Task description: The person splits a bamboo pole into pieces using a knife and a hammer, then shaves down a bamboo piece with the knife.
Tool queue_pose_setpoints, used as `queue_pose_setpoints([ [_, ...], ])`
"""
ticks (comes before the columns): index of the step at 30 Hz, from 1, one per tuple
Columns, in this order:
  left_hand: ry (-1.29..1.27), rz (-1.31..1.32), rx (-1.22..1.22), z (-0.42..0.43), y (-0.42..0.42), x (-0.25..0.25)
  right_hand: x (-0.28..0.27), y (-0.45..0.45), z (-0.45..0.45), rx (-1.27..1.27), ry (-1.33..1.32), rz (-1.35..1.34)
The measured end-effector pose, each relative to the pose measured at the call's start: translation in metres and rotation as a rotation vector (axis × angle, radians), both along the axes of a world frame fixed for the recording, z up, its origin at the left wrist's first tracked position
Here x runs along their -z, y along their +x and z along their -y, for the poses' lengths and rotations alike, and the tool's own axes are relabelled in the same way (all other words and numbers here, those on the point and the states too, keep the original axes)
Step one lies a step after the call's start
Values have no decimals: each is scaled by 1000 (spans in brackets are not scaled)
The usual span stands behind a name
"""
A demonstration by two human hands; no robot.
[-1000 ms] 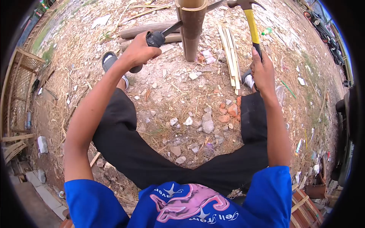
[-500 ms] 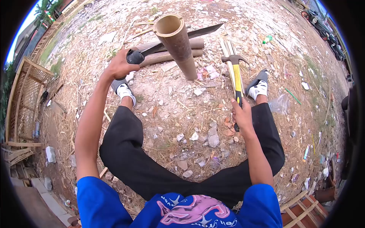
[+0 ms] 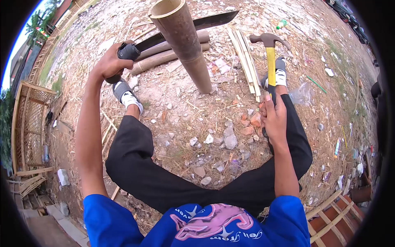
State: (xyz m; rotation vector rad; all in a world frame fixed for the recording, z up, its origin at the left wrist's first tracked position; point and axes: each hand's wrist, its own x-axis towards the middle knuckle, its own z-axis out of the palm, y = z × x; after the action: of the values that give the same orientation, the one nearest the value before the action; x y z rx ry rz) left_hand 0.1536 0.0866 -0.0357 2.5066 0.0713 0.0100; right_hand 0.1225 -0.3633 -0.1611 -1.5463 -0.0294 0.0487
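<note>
The bamboo tube (image 3: 185, 45) stands on end on the ground (image 3: 175, 92). Left of it, the left hand's (image 3: 110, 62) grip is wrapped around the machete (image 3: 216, 20), whose blade shows on both sides of the tube. Right of the tube and apart from it, the right hand's (image 3: 275, 116) grip clasps the hammer (image 3: 271, 64).

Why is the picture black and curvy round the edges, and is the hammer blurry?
Head view: probably a very wide lens, with black corners and a bowed-looking wooden lattice at the left; also in the head view, the hammer looks fairly sharp in daylight.
</note>
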Motion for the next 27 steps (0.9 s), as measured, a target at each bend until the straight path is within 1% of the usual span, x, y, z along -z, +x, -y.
queue_pose_setpoints([
  [1,56,-23,-7,4,3,-4,-12,-1,-1,-3,-93,29],
  [2,50,-16,-17,11,3,-6,-22,-3,-4,-11,-90,60],
  [4,49,54,51,17,8,-6,-41,-1,-11,-24,-75,142],
  [7,68,51,163,28,7,-7,-59,5,-16,-10,-199,271],
  [8,80,31,144,30,5,-7,-63,6,-19,2,-247,316],
  [9,92,11,125,33,1,-8,-59,10,-21,49,-368,376],
  [10,106,-5,109,36,-1,-10,-59,11,-23,46,-458,377],
  [11,94,-69,108,40,-3,-16,-60,10,-25,41,-549,376],
  [13,104,-88,83,38,-2,-13,-57,11,-27,11,-679,318],
  [17,121,-70,0,54,-5,-24,-60,16,-25,48,-705,423],
  [20,124,-145,10,60,1,-31,-107,14,-22,134,-493,479],
  [21,134,-60,14,60,1,-27,-120,12,-20,128,-371,515],
  [22,130,-64,6,60,3,-27,-130,13,-18,126,-246,560],
  [23,128,-66,-1,58,4,-27,-132,16,-13,162,-234,567],
  [26,118,-64,-39,60,-3,-27,-105,13,-10,170,-387,486],
  [27,118,-62,-51,60,-6,-28,-88,18,-8,134,-596,463],
])
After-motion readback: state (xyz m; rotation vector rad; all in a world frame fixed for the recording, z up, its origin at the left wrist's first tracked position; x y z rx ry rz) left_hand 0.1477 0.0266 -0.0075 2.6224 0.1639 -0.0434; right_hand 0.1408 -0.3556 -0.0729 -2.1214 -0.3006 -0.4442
